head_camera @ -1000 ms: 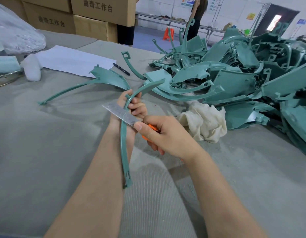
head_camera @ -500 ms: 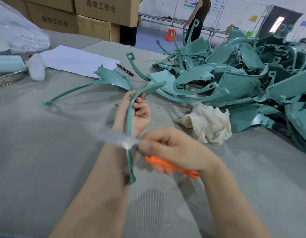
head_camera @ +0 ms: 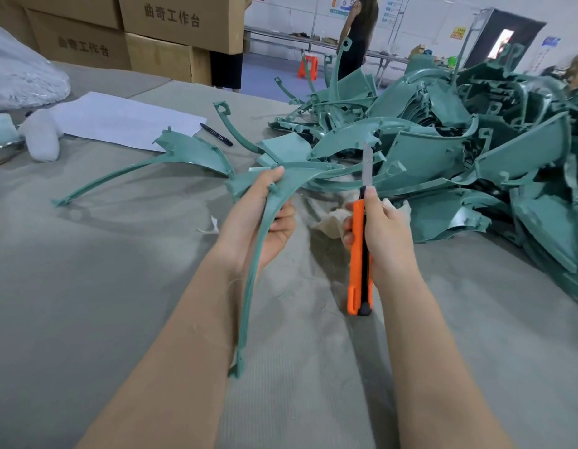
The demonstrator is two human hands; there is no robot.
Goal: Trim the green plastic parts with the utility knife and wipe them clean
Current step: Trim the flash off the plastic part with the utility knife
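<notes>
A grey felt-covered worktable [head_camera: 87, 303] fills the view, with a heap of green plastic parts [head_camera: 475, 150] along its right edge. Above the table's middle, the left hand [head_camera: 258, 222] grips a long curved green plastic strip [head_camera: 253, 280], fingers curled round its wide end. The right hand [head_camera: 385, 234] is wrapped around an orange utility knife [head_camera: 359, 260], blade pointing up, apart from the strip. A crumpled cream cloth [head_camera: 329, 222] lies beside the heap.

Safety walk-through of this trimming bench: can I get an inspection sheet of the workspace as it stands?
Surface: grey felt-covered table.
Job's things: curved green part held up; orange utility knife, blade out, clear of the part; pile of green parts; cloth beside it.
Clutter: paper sheet, pen.
Grippers: left hand grips the curved part; right hand grips the knife.
Cables: nothing seen.
Surroundings: cardboard boxes, a person standing.
</notes>
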